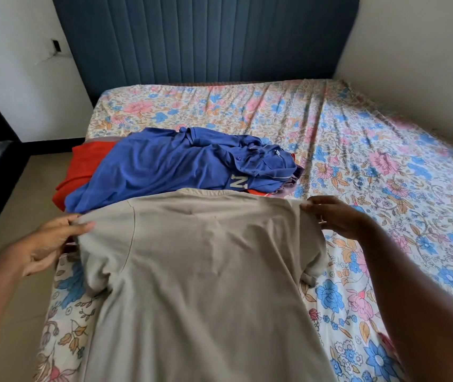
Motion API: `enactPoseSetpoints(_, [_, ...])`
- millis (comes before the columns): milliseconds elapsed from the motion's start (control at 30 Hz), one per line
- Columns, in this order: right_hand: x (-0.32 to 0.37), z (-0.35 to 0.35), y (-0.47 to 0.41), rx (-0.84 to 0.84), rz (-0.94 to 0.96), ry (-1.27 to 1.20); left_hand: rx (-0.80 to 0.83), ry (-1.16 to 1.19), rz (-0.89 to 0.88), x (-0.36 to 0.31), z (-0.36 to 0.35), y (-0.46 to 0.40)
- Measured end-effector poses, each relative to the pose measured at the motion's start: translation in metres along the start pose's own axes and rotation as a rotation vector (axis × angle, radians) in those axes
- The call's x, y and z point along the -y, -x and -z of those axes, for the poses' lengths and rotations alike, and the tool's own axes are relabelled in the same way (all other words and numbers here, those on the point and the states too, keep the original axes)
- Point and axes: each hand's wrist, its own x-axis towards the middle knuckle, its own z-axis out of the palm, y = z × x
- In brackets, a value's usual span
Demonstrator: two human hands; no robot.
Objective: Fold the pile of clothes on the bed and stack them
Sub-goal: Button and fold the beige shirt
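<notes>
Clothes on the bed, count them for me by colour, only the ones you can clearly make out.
Grey: 1, the shirt held at its shoulders by the left hand and right hand
Blue: 1, the polo shirt
Red: 1, the garment under the polo shirt
Total: 3; more may be hidden in the pile.

Two bare forearms are seen, entering from the lower corners of the view, with no sleeves reaching as far as the wrists. A thin ring is worn on one finger of the right hand [335, 216]. Nothing is worn on the left hand [51, 241] or on either wrist.
</notes>
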Motion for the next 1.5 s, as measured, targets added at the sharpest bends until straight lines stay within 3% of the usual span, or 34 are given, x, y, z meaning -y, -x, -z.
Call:
enactPoseSetpoints(67, [0.002,-0.011,0.004,-0.137,0.057,-0.070,-0.069,0.041,-0.011,-0.003,-0.001,0.007])
enactPoseSetpoints(167, [-0.008,-0.019,-0.003,-0.362,0.065,0.382,-0.218,-0.115,0.034,0.004,0.005,0.010])
enactPoseSetpoints(233, [-0.016,-0.015,0.004,-0.283,-0.055,0.483,-0.151,-0.192,0.170,0.015,0.014,0.013])
enactPoseSetpoints(300, [-0.020,-0.003,0.019,-0.069,-0.182,0.351,-0.043,-0.201,0.284,0.023,0.022,0.022])
enactPoseSetpoints(400, [-0.015,0.004,0.039,0.125,-0.101,0.053,-0.102,-0.016,0.178,0.020,0.019,0.028])
enactPoseSetpoints(500, [-0.016,-0.007,0.042,-0.079,0.012,-0.254,-0.212,0.280,0.092,0.017,0.003,0.025])
enactPoseSetpoints(567, [-0.018,-0.020,0.041,-0.328,0.025,-0.079,-0.321,0.246,0.104,0.025,-0.003,0.018])
enactPoseSetpoints(633, [-0.024,-0.019,0.045,-0.449,-0.044,0.044,-0.440,0.205,0.148,0.032,-0.007,0.013])
enactPoseSetpoints(733, [-0.028,0.000,0.070,-0.184,-0.279,-0.193,-0.369,0.342,0.266,0.035,-0.010,0.012])
enactPoseSetpoints(833, [-0.041,0.008,0.090,-0.008,-0.234,-0.246,-0.277,0.315,0.314,0.044,-0.013,0.016])
enactPoseSetpoints(900, [-0.045,-0.001,0.092,-0.073,-0.043,-0.346,-0.394,0.251,0.214,0.047,-0.017,0.016])
enactPoseSetpoints(1000, [-0.040,-0.035,0.086,-0.363,0.151,-0.491,-0.637,-0.097,-0.026,0.036,-0.032,0.023])
enactPoseSetpoints(1067, [-0.039,-0.061,0.080,-0.588,0.151,-0.386,-0.713,-0.276,-0.121,0.030,-0.042,0.027])
enactPoseSetpoints(1167, [-0.048,-0.077,0.077,-0.821,0.118,0.044,-0.762,-0.405,-0.094,0.032,-0.047,0.028])
enactPoseSetpoints(1367, [-0.055,-0.045,0.084,-0.640,0.058,0.510,-0.714,-0.565,0.091,0.060,-0.025,0.031])
enactPoseSetpoints(1500, [-0.063,-0.037,0.090,-0.651,-0.034,0.431,-0.697,-0.648,0.106,0.062,-0.022,0.032])
